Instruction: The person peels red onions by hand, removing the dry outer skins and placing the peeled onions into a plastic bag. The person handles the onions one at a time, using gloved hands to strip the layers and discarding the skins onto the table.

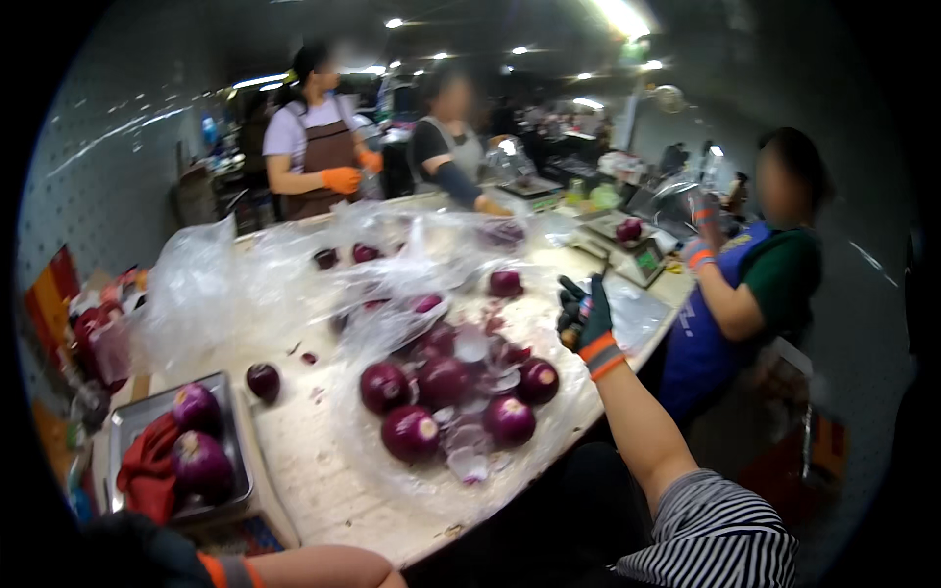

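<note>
- First, the left hand: dark glove, orange-and-grey cuff, at the lower left edge in front of the tray. Fingers hidden; whether they are apart or together cannot be told.
- Metal tray: seated on a scale. Its raised rim presumably stops round contents from rolling off. It contains two purple onions and a crumpled red cloth beside them.
- Loose onion: rests directly on the table, right of the tray and apart from the pile.
- Clear plastic bags: bunched toward the far side, which appears to leave the near side accessible.
- Onion pile: mid-table, on clear plastic sheeting that probably catches scraps. Pale, translucent pieces lie among the onions; their material is unclear.
- Right hand: dark glove, raised beyond and right of the pile. Fingers are bent; a small coloured item seems to lie within them, but neither the item nor the grip can be confirmed.
- Flat clear bag: just right of this hand, near the table's edge.
- Co-worker in a blue apron: at the right side, gloved hands raised near a second scale bearing one onion.
</note>
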Tool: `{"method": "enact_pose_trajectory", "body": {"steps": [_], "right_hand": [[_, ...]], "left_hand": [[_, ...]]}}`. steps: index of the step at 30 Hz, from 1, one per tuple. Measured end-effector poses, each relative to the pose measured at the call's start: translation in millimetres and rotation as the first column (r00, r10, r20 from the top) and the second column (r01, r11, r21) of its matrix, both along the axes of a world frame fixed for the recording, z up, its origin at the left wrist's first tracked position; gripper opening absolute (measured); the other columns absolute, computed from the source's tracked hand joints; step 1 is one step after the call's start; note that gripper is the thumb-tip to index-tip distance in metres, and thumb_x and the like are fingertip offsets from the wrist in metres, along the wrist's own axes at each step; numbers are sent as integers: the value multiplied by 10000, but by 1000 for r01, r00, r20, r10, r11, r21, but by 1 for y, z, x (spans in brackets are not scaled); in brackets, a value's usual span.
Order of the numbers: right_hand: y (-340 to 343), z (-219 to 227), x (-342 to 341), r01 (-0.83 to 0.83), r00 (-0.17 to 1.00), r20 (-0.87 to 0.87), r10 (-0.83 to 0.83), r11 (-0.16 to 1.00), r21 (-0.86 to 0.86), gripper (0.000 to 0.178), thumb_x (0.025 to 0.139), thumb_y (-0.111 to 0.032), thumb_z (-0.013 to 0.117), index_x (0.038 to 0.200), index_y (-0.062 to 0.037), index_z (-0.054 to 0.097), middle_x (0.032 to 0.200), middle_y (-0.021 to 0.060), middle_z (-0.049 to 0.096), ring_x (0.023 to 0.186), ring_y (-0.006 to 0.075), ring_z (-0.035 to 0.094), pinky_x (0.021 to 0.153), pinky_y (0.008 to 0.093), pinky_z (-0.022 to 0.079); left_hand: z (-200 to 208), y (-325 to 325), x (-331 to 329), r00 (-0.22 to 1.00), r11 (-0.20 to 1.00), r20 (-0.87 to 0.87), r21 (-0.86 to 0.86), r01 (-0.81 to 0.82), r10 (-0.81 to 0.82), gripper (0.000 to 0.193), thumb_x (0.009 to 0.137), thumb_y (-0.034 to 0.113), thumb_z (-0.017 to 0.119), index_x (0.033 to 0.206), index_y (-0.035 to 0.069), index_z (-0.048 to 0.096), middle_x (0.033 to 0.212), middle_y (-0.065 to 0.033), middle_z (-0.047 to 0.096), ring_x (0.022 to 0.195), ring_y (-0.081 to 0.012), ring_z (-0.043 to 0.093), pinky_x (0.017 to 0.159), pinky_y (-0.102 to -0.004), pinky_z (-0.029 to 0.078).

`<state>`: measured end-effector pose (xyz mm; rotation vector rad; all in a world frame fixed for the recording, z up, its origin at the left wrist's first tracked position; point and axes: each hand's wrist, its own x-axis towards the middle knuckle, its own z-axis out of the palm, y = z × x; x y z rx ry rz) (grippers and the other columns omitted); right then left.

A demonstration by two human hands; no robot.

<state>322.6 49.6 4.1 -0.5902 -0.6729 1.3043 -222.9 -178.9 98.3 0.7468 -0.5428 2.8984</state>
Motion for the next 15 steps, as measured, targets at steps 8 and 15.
{"method": "enact_pose_trajectory", "body": {"steps": [8,15], "right_hand": [[-51,-43,-79,42,979,-198,-38,999,12,650,868,-572,460,1278,-68,482,715,-4,550,421,46,316,423,242,326],[-51,-42,-77,53,987,-151,-57,998,-29,587,924,-489,380,1233,-7,505,774,49,530,481,112,452,457,309,450]], "left_hand": [[0,11,-4,993,999,-103,-3,-49,49,372,893,210,458,1234,72,511,1015,-167,615,777,-297,625,675,-375,531],[23,18,28,997,999,-61,30,-45,46,276,896,171,464,1088,13,586,876,-169,618,759,-273,604,662,-362,537]]}}
